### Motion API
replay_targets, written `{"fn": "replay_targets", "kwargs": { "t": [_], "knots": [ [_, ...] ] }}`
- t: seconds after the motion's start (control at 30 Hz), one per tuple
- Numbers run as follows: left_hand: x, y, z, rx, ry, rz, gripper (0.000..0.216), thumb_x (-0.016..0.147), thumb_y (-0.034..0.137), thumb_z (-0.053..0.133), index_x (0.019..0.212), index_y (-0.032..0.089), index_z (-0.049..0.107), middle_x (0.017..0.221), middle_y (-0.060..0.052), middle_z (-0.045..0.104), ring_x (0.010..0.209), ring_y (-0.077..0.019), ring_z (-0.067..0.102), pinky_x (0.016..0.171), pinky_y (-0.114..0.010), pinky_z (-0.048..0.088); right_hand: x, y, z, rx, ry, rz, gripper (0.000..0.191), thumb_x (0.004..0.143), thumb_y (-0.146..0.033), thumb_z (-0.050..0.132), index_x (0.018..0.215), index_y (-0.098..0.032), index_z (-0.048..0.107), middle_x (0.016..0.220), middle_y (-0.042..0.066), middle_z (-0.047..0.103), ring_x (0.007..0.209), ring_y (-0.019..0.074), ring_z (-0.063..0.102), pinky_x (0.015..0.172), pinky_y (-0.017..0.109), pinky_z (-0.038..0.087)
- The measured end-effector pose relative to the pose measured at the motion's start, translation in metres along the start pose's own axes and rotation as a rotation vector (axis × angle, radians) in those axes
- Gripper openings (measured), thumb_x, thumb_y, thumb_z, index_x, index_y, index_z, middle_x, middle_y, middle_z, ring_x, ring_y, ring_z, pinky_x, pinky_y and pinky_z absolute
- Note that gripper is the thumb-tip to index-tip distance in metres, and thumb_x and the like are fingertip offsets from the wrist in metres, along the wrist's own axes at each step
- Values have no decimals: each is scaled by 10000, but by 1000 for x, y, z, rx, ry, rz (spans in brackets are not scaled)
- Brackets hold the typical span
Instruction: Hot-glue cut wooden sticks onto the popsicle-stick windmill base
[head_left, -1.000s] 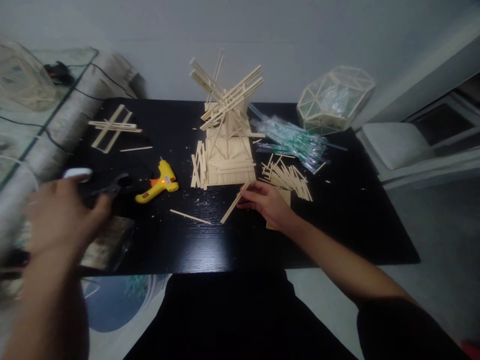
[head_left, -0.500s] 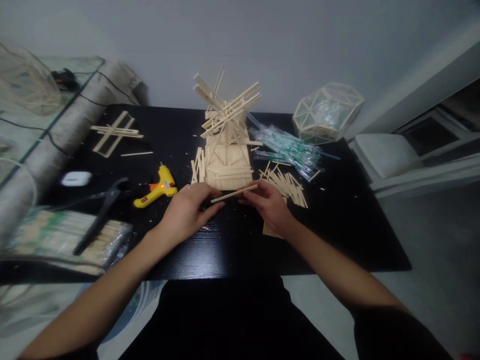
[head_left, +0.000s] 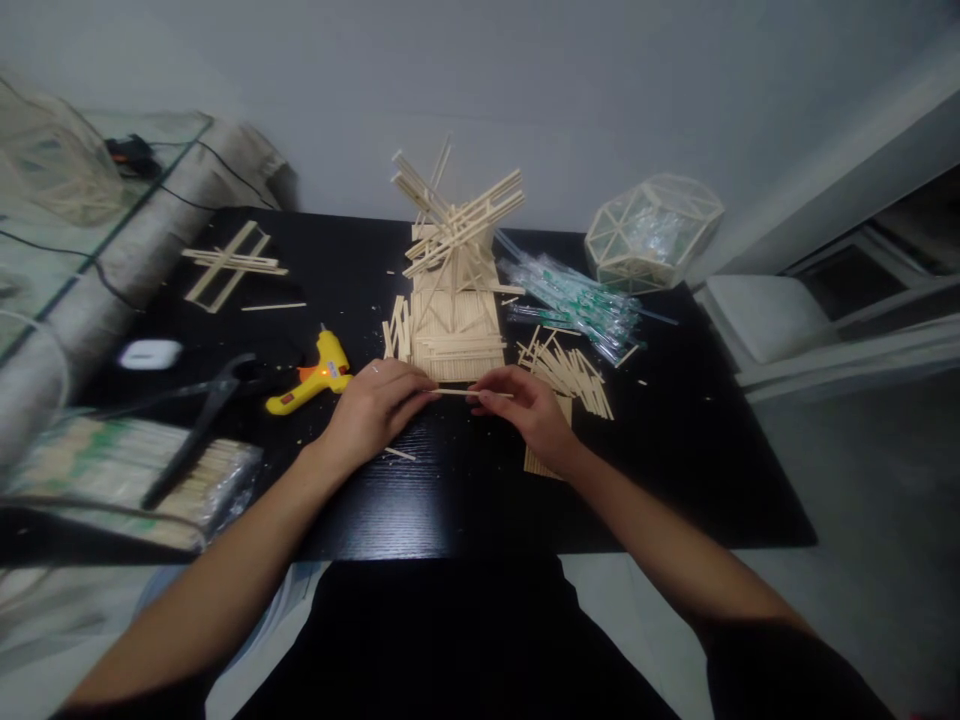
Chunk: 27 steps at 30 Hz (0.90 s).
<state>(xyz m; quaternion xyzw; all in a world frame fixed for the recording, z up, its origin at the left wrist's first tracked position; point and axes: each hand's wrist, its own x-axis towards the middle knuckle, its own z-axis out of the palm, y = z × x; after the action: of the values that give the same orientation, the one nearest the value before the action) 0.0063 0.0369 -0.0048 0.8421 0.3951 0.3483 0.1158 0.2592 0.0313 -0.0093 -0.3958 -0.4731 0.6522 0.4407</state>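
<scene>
Between my two hands runs a thin pale wooden stick (head_left: pixel 456 392), nearly level, just in front of a windmill model (head_left: pixel 457 300) built from similar sticks. My left hand (head_left: pixel 380 400) pinches its left end between thumb and fingers. My right hand (head_left: pixel 525 408) grips it toward the right, its fingertips partly covering the stick. The model has crossed lattice blades (head_left: pixel 465 220) at its top and a slatted base (head_left: pixel 459 365). By my right wrist lies a small slatted panel (head_left: pixel 546 465), partly hidden by that hand.
A yellow glue gun (head_left: pixel 315 375) lies left of my left hand, near black pliers-like handles (head_left: pixel 199 430) and a white case (head_left: pixel 151 354). Loose sticks (head_left: pixel 574 372) and plastic-wrapped packets (head_left: pixel 577 300) sit to the right. A geometric stick frame (head_left: pixel 652 232) stands at the back right.
The stick has turned from slanting up to the right to almost level. My left hand has shifted slightly, uncovering more of a short stick on the table beside it.
</scene>
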Motion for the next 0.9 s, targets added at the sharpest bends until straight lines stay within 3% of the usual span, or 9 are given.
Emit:
{"fn": "replay_targets", "kwargs": {
  "t": [0.13, 0.27, 0.5, 0.7, 0.9],
  "knots": [
    [-2, 1, 1, 54, -53, 64, 195, 1064, 299, 592, 1055, 212, 765, 986, -67, 798, 943, -209, 731, 892, -378, 536, 2, 4, 0, -31, -46, 112, 388, 833, -550, 853, 941, -208, 705, 841, 32, 777, 763, 178, 773, 713, 331, 678],
    [-3, 5, 5, 58, -73, 102, 199, 1071, 277, 573, 1040, 197, 753, 989, -71, 787, 931, -207, 721, 898, -373, 542, 4, 8, -2, -37, -90, 189, 406, 776, -525, 902, 900, -188, 713, 755, 19, 774, 641, 153, 746, 625, 293, 654],
    [-2, 0, 3, 36, -31, -59, 186, 1031, 332, 636, 1131, 193, 709, 1070, -100, 760, 1010, -244, 712, 916, -398, 554, 4, 10, -3, -60, -52, 135, 375, 771, -501, 909, 879, -189, 732, 778, 21, 767, 667, 151, 734, 682, 323, 658],
    [0, 6, -3, -92, -21, -159, 166, 1053, 260, 543, 1071, 174, 684, 965, -57, 721, 893, -186, 689, 839, -330, 546, 4, 12, -2, -97, -17, 55, 363, 792, -509, 889, 885, -193, 736, 774, 14, 759, 695, 153, 731, 716, 332, 661],
    [-4, 6, 7, -175, -41, -257, 219, 1043, 377, 600, 959, 190, 676, 831, -14, 673, 755, -159, 635, 715, -289, 498, 1, 14, 3, -121, -15, -3, 302, 812, -454, 883, 893, -199, 744, 782, 10, 764, 710, 150, 734, 713, 306, 644]
  ]
}}
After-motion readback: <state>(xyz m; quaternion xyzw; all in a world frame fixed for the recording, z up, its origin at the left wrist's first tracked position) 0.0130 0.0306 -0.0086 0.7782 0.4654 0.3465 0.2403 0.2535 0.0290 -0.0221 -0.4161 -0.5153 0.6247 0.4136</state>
